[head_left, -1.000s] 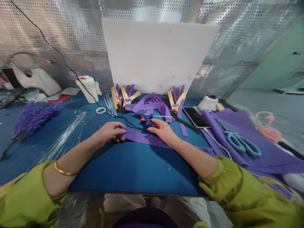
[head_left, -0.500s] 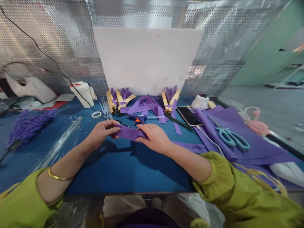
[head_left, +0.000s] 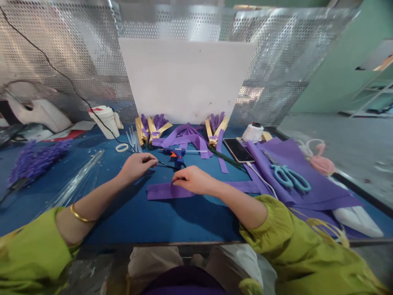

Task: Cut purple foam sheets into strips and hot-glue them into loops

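A flat purple fabric strip [head_left: 164, 191] lies on the blue tabletop, running right beneath my right hand [head_left: 193, 180]. That hand is closed, thumb and fingertips together at the strip's upper edge; whether they grip it is unclear. My left hand [head_left: 139, 166] is beyond the strip's left end, fingers pinched together, with the fingertips beside the black cord [head_left: 166, 164]. I cannot make out whether the cord is between them. Just beyond both hands lies a blue glue gun [head_left: 178, 154] with an orange trigger and a clear glue stick in its back.
Small lavender bundles in tan wraps [head_left: 153, 133] and looped purple strips [head_left: 187, 137] lie at the back. On the right are a phone [head_left: 238, 150], purple sheets [head_left: 319, 180] and blue-handled scissors [head_left: 290, 178]. On the left are a tape ring [head_left: 122, 147], white cup [head_left: 104, 122] and lavender [head_left: 37, 162].
The purple strip, held up between both hands before, now lies flat on the table. My left hand has let go of its end. My right hand has moved slightly down.
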`<state>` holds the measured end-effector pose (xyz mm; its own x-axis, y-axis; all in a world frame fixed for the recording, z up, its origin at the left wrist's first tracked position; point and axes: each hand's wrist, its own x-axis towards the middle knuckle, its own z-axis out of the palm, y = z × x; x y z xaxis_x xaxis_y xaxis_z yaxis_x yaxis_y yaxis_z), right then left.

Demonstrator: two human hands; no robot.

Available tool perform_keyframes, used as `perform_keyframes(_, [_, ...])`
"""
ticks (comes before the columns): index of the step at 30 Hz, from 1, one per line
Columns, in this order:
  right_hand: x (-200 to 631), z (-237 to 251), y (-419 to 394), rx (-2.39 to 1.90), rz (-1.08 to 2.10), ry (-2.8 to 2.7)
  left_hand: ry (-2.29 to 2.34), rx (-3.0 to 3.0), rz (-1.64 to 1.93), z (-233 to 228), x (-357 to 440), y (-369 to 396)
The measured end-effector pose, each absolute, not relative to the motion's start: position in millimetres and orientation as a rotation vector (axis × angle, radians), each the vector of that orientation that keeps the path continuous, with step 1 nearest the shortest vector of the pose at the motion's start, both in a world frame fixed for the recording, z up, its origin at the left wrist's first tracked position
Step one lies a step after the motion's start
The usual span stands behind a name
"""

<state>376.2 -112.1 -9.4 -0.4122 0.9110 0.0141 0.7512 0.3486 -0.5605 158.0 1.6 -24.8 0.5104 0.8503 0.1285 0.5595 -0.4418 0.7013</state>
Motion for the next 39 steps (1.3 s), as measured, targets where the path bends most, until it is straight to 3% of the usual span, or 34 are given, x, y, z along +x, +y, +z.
perform_keyframes(9, [386,-16,-104,-1.502,0.716,-2.414,1.465,2.493,0.288,-12,253,-11])
perform_keyframes(14, [383,-12,-108,-1.499,0.703,-2.436,1.599,2.516,0.223,-19,266,-15])
perform_keyframes(31, [381,-13,-109,-1.496,0.72,-2.406,1.399,2.469,0.197,-7,133,-3])
perform_keyframes(39, [384,-21,-105,-1.355,0.897,-2.404,1.384,2.343,0.186,-4,91,-1])
